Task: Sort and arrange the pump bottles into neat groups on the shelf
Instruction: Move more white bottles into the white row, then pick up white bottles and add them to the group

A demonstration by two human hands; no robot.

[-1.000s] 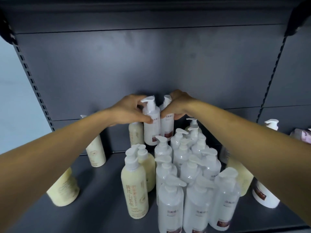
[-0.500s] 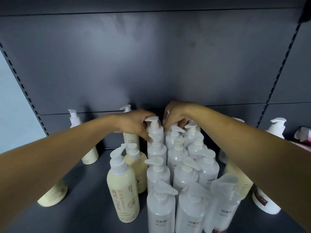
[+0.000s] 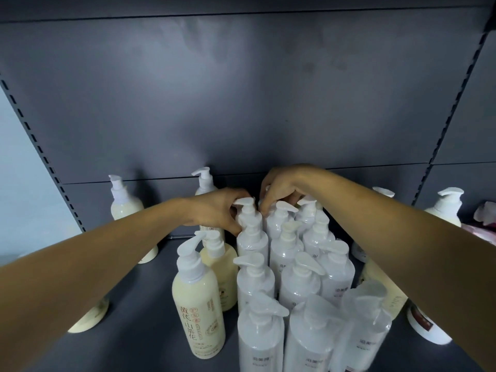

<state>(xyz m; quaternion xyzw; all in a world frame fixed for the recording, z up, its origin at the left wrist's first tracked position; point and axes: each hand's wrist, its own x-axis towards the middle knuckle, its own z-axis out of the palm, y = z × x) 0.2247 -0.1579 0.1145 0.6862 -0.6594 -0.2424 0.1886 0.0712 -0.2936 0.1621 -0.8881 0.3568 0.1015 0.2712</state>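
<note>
- Clear pump bottles (image 3: 294,269) stand packed in rows mid-shelf (image 3: 139,331).
- Left hand (image 3: 214,212) fingers curl round the rearmost left bottle (image 3: 248,214).
- Right hand (image 3: 281,186) fingertips pinch pump tops behind.
- Cream bottles (image 3: 197,304) stand beside.

Dim, cool light; soft glare on plastic; edges bowed, foreground blurred.
</note>
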